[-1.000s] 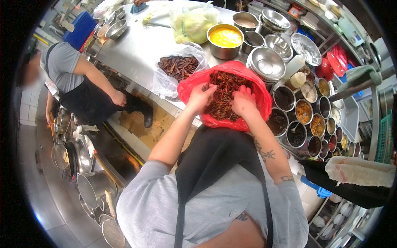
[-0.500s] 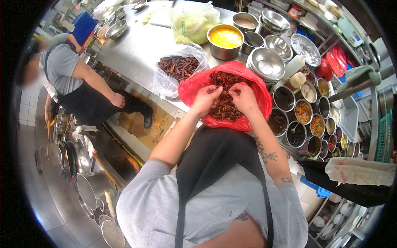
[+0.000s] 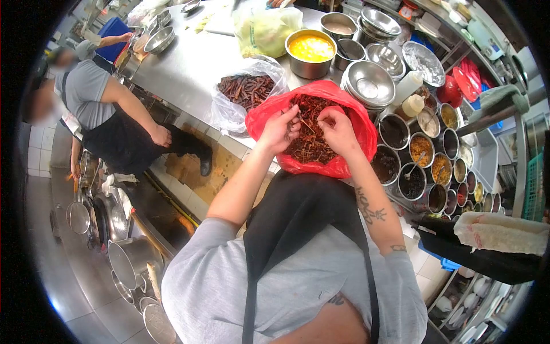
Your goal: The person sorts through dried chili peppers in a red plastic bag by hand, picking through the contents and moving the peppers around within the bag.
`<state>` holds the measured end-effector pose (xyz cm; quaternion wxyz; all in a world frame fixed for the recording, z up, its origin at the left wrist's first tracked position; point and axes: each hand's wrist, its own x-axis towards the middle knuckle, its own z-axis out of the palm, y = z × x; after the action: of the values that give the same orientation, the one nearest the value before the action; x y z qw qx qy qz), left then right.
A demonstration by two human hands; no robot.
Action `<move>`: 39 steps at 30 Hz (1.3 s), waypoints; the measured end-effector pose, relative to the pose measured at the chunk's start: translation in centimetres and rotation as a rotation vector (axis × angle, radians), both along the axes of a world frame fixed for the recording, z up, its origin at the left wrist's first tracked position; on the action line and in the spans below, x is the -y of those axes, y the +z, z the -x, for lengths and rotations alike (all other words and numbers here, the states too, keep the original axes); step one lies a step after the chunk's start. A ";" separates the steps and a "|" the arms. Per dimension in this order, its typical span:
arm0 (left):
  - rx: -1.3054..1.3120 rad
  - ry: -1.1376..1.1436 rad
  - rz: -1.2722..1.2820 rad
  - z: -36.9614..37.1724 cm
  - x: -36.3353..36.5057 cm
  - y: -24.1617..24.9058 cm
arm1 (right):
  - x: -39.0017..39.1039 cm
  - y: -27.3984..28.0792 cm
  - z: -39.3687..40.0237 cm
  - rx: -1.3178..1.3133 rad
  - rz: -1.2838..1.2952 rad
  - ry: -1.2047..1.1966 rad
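A red plastic bag (image 3: 366, 129) lies open in front of me, filled with dark red dried chili pieces (image 3: 312, 152) and pale stems. Over its left side, my left hand (image 3: 279, 132) is curled, with dark chili bits between the fingers. My right hand (image 3: 339, 131) is in a pinch above the right part of the pile; what its fingertips hold, if anything, is too small to make out. Just beyond the red bag to the left, a clear plastic bag (image 3: 220, 109) contains whole dried chilies (image 3: 246, 90).
A pot of yellow liquid (image 3: 311, 47) and stacked steel bowls (image 3: 371, 85) stand behind the bags. Several ingredient tins (image 3: 421, 150) crowd the right. A co-worker (image 3: 91, 97) stands at left beside the stove, with another person (image 3: 94, 46) behind. A pale green bag (image 3: 266, 31) sits on the counter.
My left hand has turned and its fingers have drawn back from the right hand. Another person has come into view behind the co-worker, and a hand shows at the counter's far edge.
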<state>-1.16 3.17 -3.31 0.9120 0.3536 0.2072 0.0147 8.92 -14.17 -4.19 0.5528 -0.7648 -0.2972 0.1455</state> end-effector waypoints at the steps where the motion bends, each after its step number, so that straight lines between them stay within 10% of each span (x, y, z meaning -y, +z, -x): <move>1: 0.007 0.010 -0.019 0.1 -0.2 0.1 | -0.1 0.1 -0.1 -0.021 -0.030 0.031; 12: -0.052 0.000 -0.256 0.3 0.2 -0.1 | -0.3 2.2 1.5 0.035 0.051 0.213; 17: -0.086 0.074 0.032 0.1 -0.6 -1.1 | -0.1 2.3 1.5 -0.005 -0.046 0.291; 39: -0.059 -0.040 -0.083 0.8 -0.8 0.5 | 0.3 2.1 2.4 0.312 0.713 0.428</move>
<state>-1.96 3.97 -2.83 0.8903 0.3954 0.2259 -0.0054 6.49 -14.48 -2.11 0.1603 -0.8417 -0.4599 0.2332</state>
